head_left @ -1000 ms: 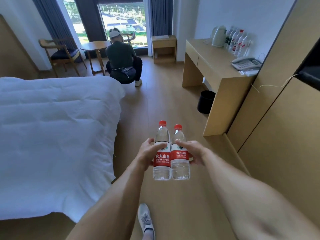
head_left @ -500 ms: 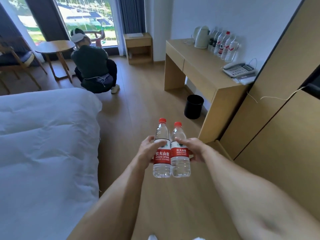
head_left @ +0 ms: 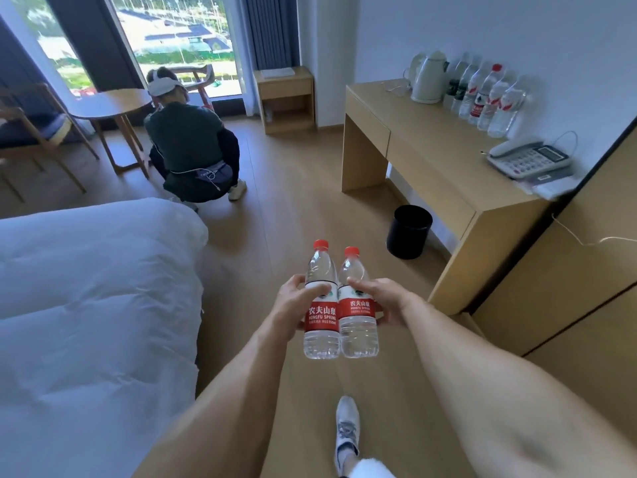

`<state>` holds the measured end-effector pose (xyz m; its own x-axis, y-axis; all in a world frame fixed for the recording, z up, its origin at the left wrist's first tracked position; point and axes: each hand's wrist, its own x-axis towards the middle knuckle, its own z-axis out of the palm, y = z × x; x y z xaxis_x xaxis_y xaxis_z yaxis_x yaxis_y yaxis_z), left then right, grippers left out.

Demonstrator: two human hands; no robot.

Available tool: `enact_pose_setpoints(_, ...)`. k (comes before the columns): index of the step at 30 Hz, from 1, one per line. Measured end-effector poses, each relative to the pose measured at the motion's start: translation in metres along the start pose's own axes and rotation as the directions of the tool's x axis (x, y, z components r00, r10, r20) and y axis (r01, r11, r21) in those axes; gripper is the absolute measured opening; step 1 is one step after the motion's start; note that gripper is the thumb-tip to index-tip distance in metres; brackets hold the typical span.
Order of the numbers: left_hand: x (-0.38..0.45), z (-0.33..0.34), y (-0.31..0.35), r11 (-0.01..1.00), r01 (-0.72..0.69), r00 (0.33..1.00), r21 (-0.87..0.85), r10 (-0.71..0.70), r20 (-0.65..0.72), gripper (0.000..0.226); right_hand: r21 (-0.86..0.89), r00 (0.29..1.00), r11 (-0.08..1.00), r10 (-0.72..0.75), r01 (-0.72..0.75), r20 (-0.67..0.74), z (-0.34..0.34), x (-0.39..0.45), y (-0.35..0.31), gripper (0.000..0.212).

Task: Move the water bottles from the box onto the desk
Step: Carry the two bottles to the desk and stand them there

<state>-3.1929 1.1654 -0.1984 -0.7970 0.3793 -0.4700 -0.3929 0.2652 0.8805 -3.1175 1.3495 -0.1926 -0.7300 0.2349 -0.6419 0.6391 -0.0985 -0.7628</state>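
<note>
Two clear water bottles with red caps and red labels stand upright side by side in front of me. My left hand (head_left: 293, 301) grips the left bottle (head_left: 321, 305). My right hand (head_left: 382, 298) grips the right bottle (head_left: 356, 312). The wooden desk (head_left: 434, 160) stands ahead on the right, against the wall. A row of several water bottles (head_left: 486, 94) lines its back edge beside a white kettle (head_left: 429, 77). The box is not in view.
A phone (head_left: 527, 158) lies at the desk's near end and a black bin (head_left: 408, 231) stands on the floor under it. The white bed (head_left: 89, 305) fills the left. A person (head_left: 189, 146) crouches by a round table (head_left: 110, 105) near the window.
I have walked forward toward the desk, which looks larger and nearer. Both bottles stay gripped side by side in my hands.
</note>
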Motion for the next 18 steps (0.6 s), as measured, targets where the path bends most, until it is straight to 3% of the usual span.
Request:
enact_pose_setpoints(9,0.139,-0.008,0.102,1.000,0.006,0.997,-0.012,-0.007,-0.076,0.043,0.017,0.995,1.000,-0.012,0.010,0.103,-0.034,0.134,-0.123,0.055)
enact_pose_setpoints(18,0.255,0.008,0.190,0.999,-0.039,0.998,-0.009,0.039,-0.048,0.043,0.030,0.996,0.997,-0.069,0.067,0.059,-0.084,0.222,-0.222,0.053)
